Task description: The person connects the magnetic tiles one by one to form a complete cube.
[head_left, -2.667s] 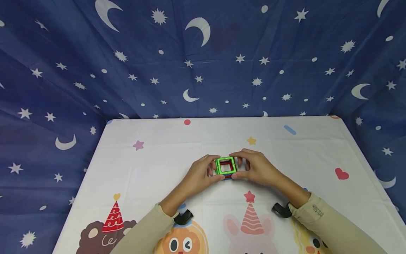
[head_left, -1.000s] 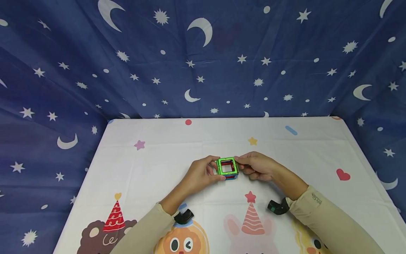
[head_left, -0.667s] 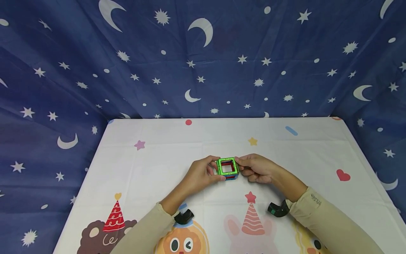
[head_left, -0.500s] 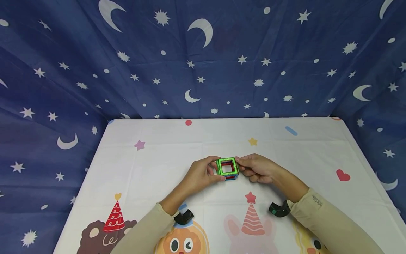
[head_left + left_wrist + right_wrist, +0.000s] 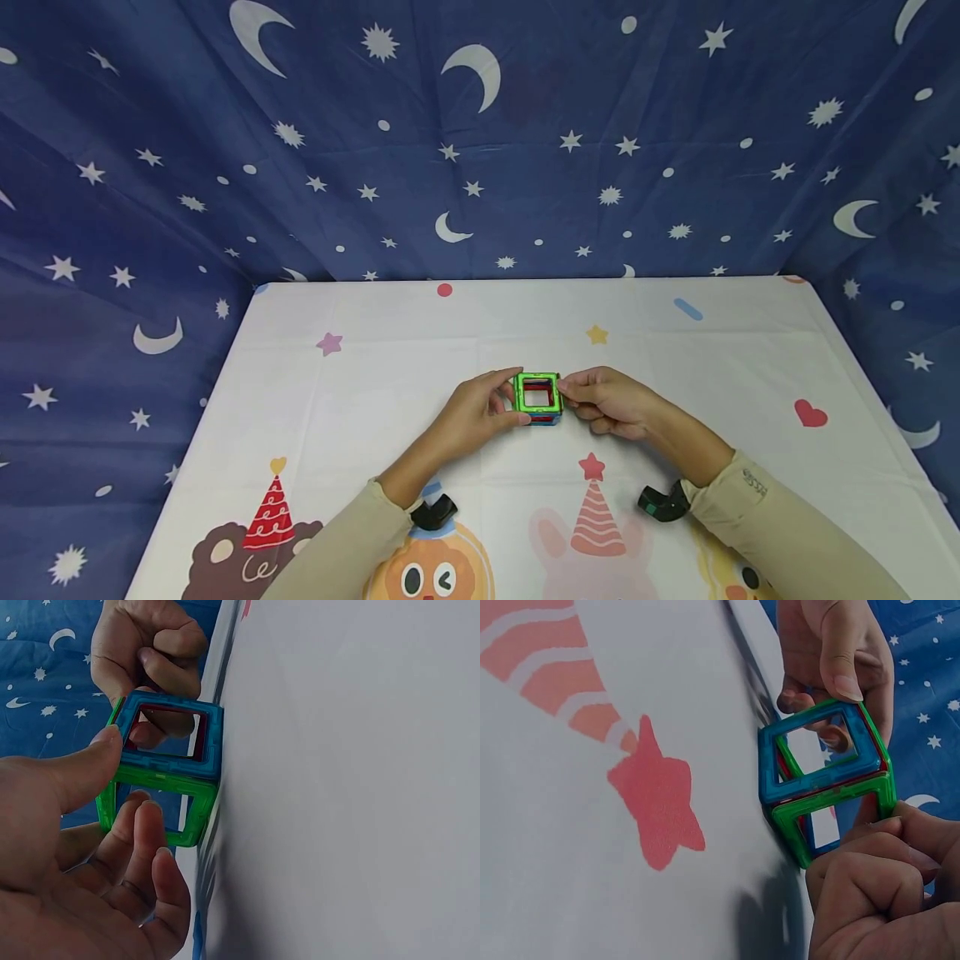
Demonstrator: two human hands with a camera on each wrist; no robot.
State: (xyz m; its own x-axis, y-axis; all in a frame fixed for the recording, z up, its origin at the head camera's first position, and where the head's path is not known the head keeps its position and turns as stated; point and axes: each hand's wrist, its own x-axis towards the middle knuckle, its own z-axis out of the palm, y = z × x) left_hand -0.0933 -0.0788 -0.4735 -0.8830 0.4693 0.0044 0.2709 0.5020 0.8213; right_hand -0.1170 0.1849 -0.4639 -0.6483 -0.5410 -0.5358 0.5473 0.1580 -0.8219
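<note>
A small cube of magnetic tiles point(image 5: 538, 410) stands on the white tablecloth, with a green square frame on top. Toward the person it has a blue tile point(image 5: 821, 782); red frames show inside. My left hand point(image 5: 480, 408) grips the cube at its left, thumb at the near edge and index finger at the far corner. In the left wrist view, its other fingers bend beside the green side tile point(image 5: 199, 814). My right hand point(image 5: 615, 404) pinches the upper right edge between thumb and index finger, its remaining fingers curled under. That pinch partly covers the right green tile point(image 5: 829, 797).
The tablecloth point(image 5: 420, 333) bears printed stars, a heart and party-hat animals. Behind and at both sides hangs a dark blue curtain point(image 5: 525, 208) with moons and stars. Black wrist devices point(image 5: 435, 512) sit below both cuffs.
My right hand has gone from spanning the cube's near and far right corners to pinching its right edge. The cube has turned slightly; my left hand keeps its hold.
</note>
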